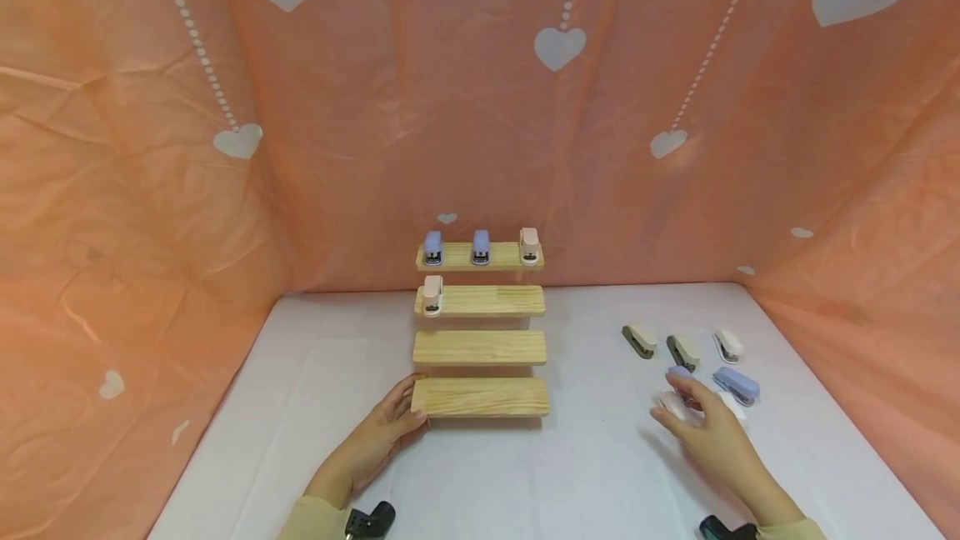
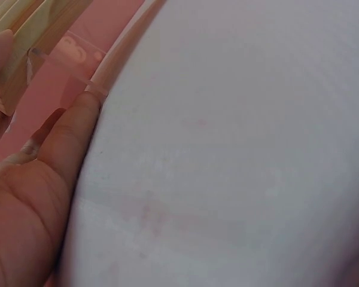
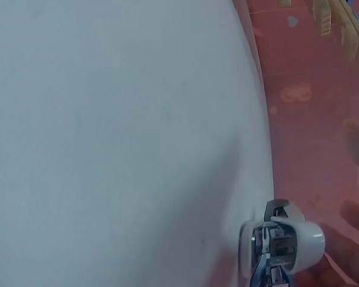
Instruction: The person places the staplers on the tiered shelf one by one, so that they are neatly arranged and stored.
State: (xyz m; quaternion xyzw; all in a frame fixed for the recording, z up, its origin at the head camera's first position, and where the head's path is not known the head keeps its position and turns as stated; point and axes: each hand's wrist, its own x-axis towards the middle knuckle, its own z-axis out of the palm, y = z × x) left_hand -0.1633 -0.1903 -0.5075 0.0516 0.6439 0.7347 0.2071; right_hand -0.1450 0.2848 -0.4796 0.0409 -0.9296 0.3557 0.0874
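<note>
A stepped rack with wooden shelves [image 1: 480, 397] stands mid-table. Its top shelf holds two lilac staplers [image 1: 481, 247] and a pale pink one [image 1: 529, 246]; another pink stapler [image 1: 432, 295] sits at the left of the shelf below. My left hand [image 1: 372, 445] [image 2: 33, 197] grips the left end of the lowest shelf, thumb in front. My right hand [image 1: 714, 437] [image 3: 347, 251] hovers over the staplers on the right, thumb and fingers apart around a pale stapler [image 1: 678, 408] and beside a lilac one [image 1: 681, 372]. A pale stapler [image 3: 308, 245] shows near the fingers in the right wrist view.
Behind the right hand lie two dark-based cream staplers [image 1: 640, 341] [image 1: 683, 352], a white one [image 1: 727, 345] and a lilac one [image 1: 737, 385]. Another pale item is partly hidden by the hand. Orange cloth with hearts [image 1: 480, 107] encloses the white table [image 1: 337, 340] behind and at both sides.
</note>
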